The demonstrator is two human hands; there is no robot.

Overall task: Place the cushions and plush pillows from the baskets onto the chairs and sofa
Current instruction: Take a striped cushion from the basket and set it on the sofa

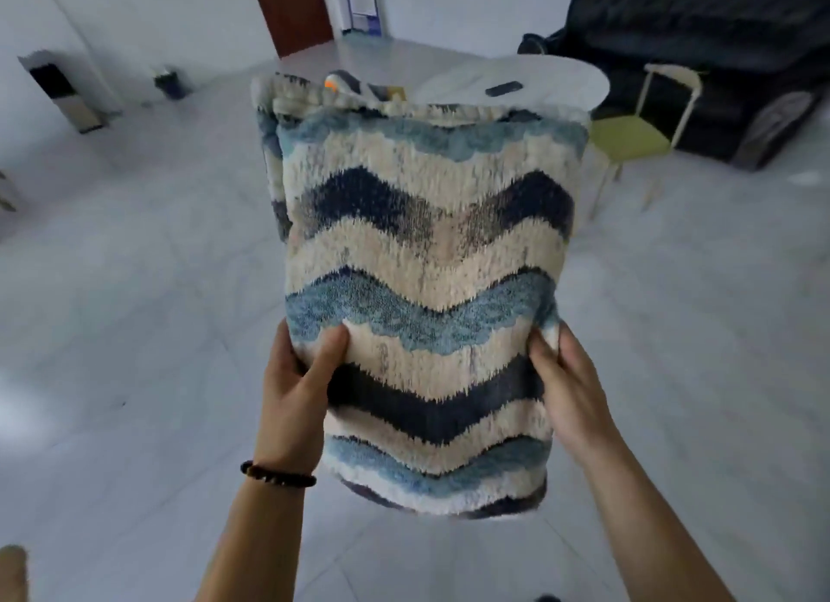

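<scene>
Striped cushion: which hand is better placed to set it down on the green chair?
Probably the right hand. It grips the right edge of the striped cushion, and the green chair stands ahead on that side. The left hand holds the opposite edge, farther from it.

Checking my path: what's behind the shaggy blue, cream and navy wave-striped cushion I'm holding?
Behind the wave-striped cushion shows the edge of a second matching cushion, then a white oval table with a small dark object. The table's near part is covered.
</scene>
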